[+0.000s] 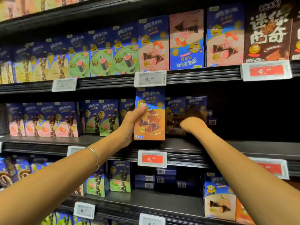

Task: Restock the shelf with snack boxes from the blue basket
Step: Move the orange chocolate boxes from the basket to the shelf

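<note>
Left hand (129,124) clamps tall orange-and-blue cardboard snack box (150,117), long axis upright, at black metal shelf (211,146) front edge. Right hand (193,122) at its 3 o'clock, deeper in; grip unreadable, blurred.

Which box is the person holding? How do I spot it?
Find the black middle shelf, under the white price tag reading 4.90. The left hand grips a tall cardboard box there, blue on top. Only its lower half is bright orange; neighbours show pink, green or brown.
</note>
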Motion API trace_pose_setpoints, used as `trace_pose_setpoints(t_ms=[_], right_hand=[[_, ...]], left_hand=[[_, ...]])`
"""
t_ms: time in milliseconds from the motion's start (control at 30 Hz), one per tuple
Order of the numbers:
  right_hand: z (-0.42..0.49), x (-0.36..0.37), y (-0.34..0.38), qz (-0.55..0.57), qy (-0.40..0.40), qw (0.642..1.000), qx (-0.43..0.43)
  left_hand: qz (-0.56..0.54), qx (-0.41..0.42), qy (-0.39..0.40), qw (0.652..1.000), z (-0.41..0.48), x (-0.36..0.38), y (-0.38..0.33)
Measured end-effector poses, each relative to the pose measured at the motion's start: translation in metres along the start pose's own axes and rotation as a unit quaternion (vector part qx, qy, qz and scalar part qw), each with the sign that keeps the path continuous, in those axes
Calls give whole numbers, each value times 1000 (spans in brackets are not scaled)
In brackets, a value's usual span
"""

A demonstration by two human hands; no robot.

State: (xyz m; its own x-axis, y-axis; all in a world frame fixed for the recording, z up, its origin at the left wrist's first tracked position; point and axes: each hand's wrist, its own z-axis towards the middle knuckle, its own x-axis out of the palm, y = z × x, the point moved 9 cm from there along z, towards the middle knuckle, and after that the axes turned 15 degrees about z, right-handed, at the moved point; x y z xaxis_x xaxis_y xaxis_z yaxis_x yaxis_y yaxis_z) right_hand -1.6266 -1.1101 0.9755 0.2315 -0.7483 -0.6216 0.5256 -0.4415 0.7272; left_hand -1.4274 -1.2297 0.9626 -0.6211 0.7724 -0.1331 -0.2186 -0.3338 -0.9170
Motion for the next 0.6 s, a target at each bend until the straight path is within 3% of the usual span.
trace_pose_setpoints(t_ms=[100, 167, 233, 300, 367, 400, 500, 600], right_hand=[[-13, -3, -5, 39, -5, 999, 1], [-31, -16, -2, 118, -50, 991, -37], [-56, -29, 5, 322, -67, 941, -77], [-80, -19, 24, 461, 48, 881, -92], [-104, -3, 42, 448, 157, 872, -119], [-110, 0, 46, 429, 167, 878, -134], [-115, -9, 51, 358, 94, 910, -187], [-117, -16, 48, 353, 68, 916, -176]], left_hand=[[-2, -2, -25, 1000, -5, 1, -1], [-11, -3, -45, 999, -9, 0, -2], [-23, -7, -72, 997, -15, 0, -5], [-37, -19, -84, 996, -20, 2, -4], [-36, -6, -92, 995, -25, 7, -9], [-36, -1, -91, 995, -27, 9, -12], [-25, 1, -76, 997, -30, 17, -17], [-9, -14, -58, 998, -29, 19, -13]])
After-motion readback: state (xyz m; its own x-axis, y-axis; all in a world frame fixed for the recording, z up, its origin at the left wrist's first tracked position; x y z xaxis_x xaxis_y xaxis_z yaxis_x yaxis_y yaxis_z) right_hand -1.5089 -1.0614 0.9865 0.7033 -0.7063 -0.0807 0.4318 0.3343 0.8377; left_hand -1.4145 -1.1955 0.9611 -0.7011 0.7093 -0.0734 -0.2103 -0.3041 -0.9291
